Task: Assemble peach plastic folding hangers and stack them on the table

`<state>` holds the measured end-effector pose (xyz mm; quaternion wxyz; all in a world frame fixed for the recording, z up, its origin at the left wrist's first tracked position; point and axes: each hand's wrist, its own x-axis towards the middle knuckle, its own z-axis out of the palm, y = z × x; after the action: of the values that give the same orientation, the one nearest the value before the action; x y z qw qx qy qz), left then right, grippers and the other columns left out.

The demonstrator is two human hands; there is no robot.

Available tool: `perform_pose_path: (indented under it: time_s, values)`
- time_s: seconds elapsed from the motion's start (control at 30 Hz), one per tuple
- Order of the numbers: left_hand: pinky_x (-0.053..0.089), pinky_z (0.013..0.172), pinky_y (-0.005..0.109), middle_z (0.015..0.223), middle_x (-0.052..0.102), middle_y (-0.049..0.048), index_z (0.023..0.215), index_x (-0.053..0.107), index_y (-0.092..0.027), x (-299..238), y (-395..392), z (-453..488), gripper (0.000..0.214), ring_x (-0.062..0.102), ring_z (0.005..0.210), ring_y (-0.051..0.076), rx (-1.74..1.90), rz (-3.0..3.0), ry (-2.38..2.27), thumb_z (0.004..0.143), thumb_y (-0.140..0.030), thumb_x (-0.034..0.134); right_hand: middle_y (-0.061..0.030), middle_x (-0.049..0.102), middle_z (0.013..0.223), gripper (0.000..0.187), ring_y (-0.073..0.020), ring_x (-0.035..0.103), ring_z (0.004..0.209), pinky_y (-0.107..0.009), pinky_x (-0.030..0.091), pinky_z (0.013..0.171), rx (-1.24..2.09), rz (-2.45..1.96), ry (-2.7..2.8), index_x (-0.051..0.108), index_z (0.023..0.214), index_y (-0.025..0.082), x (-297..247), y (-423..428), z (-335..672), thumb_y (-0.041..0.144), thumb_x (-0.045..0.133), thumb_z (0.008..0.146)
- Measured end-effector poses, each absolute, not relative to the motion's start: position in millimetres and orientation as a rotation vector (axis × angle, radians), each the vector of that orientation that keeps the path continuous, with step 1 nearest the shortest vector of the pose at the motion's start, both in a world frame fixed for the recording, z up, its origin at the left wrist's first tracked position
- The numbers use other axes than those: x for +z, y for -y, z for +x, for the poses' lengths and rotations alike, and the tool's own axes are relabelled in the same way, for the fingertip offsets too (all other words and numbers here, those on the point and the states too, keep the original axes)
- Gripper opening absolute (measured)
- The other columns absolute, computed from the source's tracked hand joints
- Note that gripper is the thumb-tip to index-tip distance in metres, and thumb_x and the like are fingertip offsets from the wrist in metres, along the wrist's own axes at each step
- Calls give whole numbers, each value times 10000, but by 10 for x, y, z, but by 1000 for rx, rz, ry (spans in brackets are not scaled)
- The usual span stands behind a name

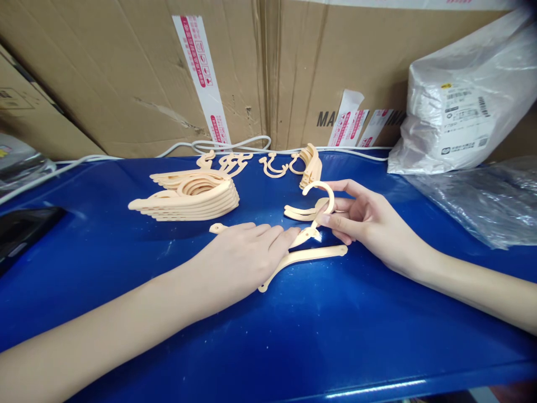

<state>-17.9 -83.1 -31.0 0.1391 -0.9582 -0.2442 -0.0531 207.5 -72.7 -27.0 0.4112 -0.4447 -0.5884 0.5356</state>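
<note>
A cream plastic hanger hook (331,197) stands upright between the fingertips of my right hand (363,219). Its lower end meets a cream hanger arm (305,238) at a joint; whether it is fully seated I cannot tell. My left hand (247,254) is closed over the arm from above, hiding most of it, and another end (217,228) pokes out by the knuckles. A loose curved hanger arm (312,254) lies just in front, partly beneath my left fingers. Behind the hook are more curved hanger pieces (298,214), partly covered by my right fingers.
Folded hangers (197,211) are stacked at left. Loose hooks (274,169) and stacked hanger arms (311,165) lie at the back of the blue table (268,347). A white cable (172,148) runs along cardboard boxes (235,67). Plastic-wrapped package (444,112) right, black phone-like object (29,229) left.
</note>
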Motion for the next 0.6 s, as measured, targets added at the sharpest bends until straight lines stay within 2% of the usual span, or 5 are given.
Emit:
perform_pose_path:
  time_s: [0.23, 0.47, 0.6]
  values:
    - [415, 607, 292, 811, 639, 17, 1248, 515, -117, -282, 837, -167, 349, 618, 685, 177, -102, -2812, 791, 918, -50, 424, 10, 668, 808, 458, -49, 414, 486, -237, 329, 454, 1383, -1131, 1450, 533, 1089, 209, -324, 704, 2127, 293, 804, 730]
    - [413, 582, 293, 815, 659, 8, 1211, 545, -115, -275, 840, -161, 370, 609, 650, 169, -177, -2809, 794, 855, -29, 494, 26, 660, 784, 477, -45, 429, 468, -224, 310, 420, 1427, -1125, 1427, 531, 1087, 206, -317, 719, 2105, 290, 812, 711]
    - [424, 588, 295, 833, 679, 18, 1198, 552, -108, -295, 837, -180, 361, 628, 675, 179, -234, -2802, 789, 848, -34, 505, 26, 675, 777, 442, -45, 444, 464, -216, 328, 425, 1412, -1118, 1431, 513, 1094, 207, -306, 723, 2100, 258, 782, 747]
